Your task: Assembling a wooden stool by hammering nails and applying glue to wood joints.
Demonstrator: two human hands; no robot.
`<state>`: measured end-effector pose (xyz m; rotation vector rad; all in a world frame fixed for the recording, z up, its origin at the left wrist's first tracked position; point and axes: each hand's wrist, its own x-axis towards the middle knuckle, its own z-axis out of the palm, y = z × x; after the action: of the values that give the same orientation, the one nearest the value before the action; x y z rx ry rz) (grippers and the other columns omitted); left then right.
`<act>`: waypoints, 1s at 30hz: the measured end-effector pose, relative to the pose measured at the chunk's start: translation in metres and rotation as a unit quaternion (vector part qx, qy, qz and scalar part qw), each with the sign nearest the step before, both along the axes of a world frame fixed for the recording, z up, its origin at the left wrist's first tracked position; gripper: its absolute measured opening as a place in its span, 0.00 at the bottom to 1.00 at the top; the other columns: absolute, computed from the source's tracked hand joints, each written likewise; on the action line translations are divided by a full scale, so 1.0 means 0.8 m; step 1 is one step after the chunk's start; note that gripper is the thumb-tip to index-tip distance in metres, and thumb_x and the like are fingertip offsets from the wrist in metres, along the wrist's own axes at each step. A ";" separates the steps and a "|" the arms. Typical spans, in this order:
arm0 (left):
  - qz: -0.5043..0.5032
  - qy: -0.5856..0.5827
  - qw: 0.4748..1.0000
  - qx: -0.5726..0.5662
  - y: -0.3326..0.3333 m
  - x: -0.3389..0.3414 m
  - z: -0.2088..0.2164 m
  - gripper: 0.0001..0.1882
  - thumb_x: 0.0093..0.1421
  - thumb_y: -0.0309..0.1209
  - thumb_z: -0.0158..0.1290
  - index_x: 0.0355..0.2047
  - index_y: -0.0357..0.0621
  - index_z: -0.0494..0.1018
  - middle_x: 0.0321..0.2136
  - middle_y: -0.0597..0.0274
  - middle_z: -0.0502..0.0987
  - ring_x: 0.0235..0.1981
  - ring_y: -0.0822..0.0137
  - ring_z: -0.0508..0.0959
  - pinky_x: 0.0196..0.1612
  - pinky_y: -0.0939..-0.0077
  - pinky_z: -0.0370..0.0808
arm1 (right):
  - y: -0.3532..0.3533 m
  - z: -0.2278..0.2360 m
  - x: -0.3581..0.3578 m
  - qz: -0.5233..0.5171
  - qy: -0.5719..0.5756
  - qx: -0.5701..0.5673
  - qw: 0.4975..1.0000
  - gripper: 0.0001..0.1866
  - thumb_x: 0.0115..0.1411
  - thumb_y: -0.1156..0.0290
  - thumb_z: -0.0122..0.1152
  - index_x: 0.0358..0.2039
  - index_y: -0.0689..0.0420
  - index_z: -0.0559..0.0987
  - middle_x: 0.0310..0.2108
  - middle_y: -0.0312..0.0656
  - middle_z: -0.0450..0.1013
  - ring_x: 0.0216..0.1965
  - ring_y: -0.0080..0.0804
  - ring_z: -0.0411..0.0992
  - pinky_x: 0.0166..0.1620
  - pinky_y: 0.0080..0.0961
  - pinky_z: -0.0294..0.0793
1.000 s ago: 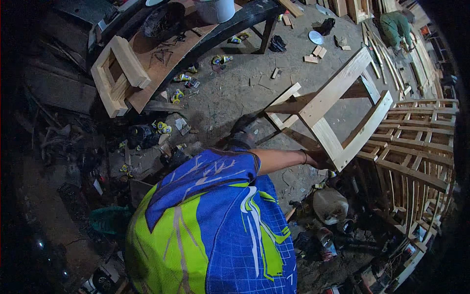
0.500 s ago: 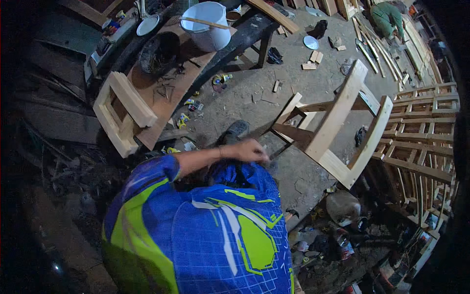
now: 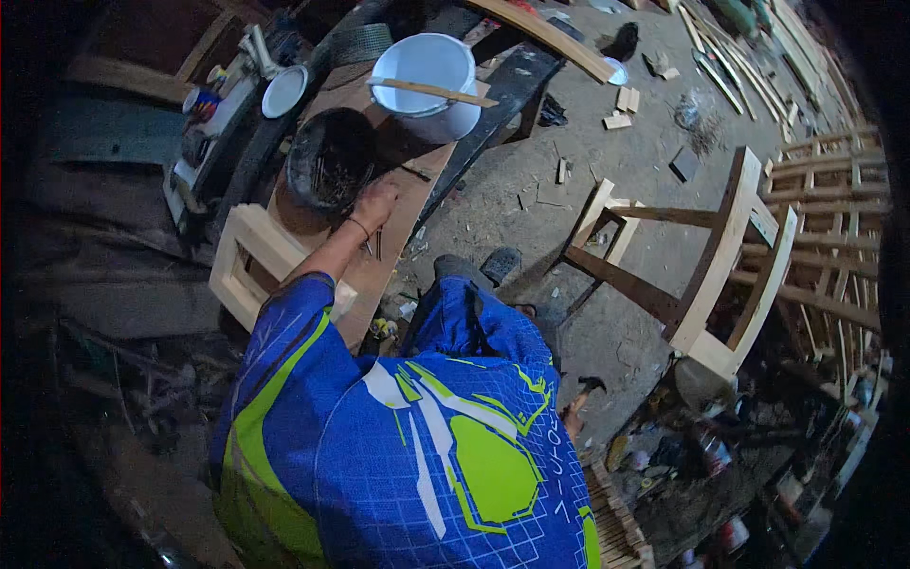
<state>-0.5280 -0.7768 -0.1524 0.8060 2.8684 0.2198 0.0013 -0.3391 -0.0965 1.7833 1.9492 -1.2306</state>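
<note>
My left hand (image 3: pixel 377 202) rests over nails (image 3: pixel 379 245) on the brown board (image 3: pixel 417 204), just beside a dark round tub (image 3: pixel 308 171). Its fingers are curled together, and what lies between them is hidden. A small wooden frame (image 3: pixel 248 248) sits on the board, partly behind my left forearm. Low on my right side, mostly covered by my blue shirt, my right hand (image 3: pixel 572 423) is closed around the handle of a hammer (image 3: pixel 591 384). The hammer's dark head points upward.
A white bucket (image 3: pixel 431 119) with a wooden stick across its rim stands on the bench. On the floor to the right is a larger wooden frame (image 3: pixel 713 261). Stacked slatted frames (image 3: pixel 825 228) line the far right. Clutter (image 3: pixel 692 455) lies at lower right.
My left hand has moved from in front of my body to the left, down to the nails beside the tub. The hammer and right hand show more now. The view has shifted.
</note>
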 end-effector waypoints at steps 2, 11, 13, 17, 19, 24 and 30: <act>-0.041 0.035 0.995 0.080 -0.002 0.002 0.009 0.11 0.58 0.28 0.49 0.37 0.39 0.78 0.47 0.46 0.76 0.48 0.45 0.76 0.49 0.54 0.75 | -0.004 -0.014 0.003 -0.017 -0.001 -0.007 1.000 0.28 0.65 0.49 0.56 0.45 0.66 0.76 0.34 0.59 0.75 0.38 0.52 0.75 0.40 0.47 0.72; -0.092 -0.131 0.983 0.093 0.165 0.093 0.204 0.06 0.62 0.22 0.51 0.40 0.40 0.72 0.42 0.50 0.79 0.40 0.49 0.81 0.41 0.65 0.80 | -0.030 -0.177 0.065 -0.125 0.042 0.135 0.982 0.23 0.65 0.49 0.56 0.33 0.61 0.74 0.16 0.40 0.69 0.15 0.33 0.70 0.18 0.35 0.70; 0.074 -0.458 0.799 0.383 0.239 0.109 0.216 0.04 0.65 0.23 0.51 0.40 0.37 0.71 0.40 0.52 0.79 0.37 0.59 0.83 0.39 0.71 0.81 | -0.047 -0.178 0.060 -0.098 0.039 0.214 0.971 0.23 0.65 0.50 0.56 0.33 0.61 0.74 0.17 0.40 0.70 0.15 0.34 0.71 0.19 0.36 0.70; -0.064 -0.564 0.670 0.479 0.391 0.137 0.233 0.13 0.64 0.25 0.56 0.47 0.34 0.72 0.40 0.53 0.80 0.39 0.63 0.82 0.46 0.70 0.81 | -0.079 -0.117 0.027 -0.126 0.045 0.233 0.963 0.24 0.64 0.51 0.56 0.36 0.65 0.77 0.21 0.47 0.74 0.21 0.41 0.74 0.26 0.41 0.71; -0.155 -0.549 0.675 0.469 0.460 0.155 0.252 0.14 0.63 0.26 0.58 0.47 0.33 0.75 0.40 0.55 0.81 0.39 0.64 0.82 0.47 0.72 0.80 | -0.088 -0.073 0.015 -0.212 0.098 0.127 0.964 0.25 0.64 0.51 0.57 0.37 0.66 0.78 0.21 0.50 0.74 0.23 0.43 0.75 0.28 0.42 0.70; -0.352 -0.465 0.701 0.412 0.599 0.203 0.284 0.12 0.61 0.28 0.61 0.42 0.34 0.78 0.37 0.59 0.83 0.40 0.72 0.82 0.46 0.76 0.78 | -0.087 0.005 0.002 -0.270 0.119 0.143 0.945 0.20 0.65 0.55 0.57 0.36 0.63 0.77 0.19 0.42 0.71 0.19 0.33 0.72 0.24 0.34 0.69; -0.480 -0.468 0.644 0.369 0.646 0.196 0.253 0.09 0.60 0.20 0.58 0.41 0.34 0.78 0.35 0.59 0.84 0.39 0.71 0.82 0.44 0.75 0.80 | -0.089 0.072 -0.013 -0.324 0.150 0.174 0.918 0.20 0.66 0.54 0.56 0.33 0.62 0.74 0.22 0.50 0.74 0.22 0.40 0.76 0.28 0.38 0.71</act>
<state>-0.3712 -0.2598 0.0498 1.5623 1.0563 1.2194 -0.0088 -0.4102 -0.0389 2.7209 1.8743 -1.4817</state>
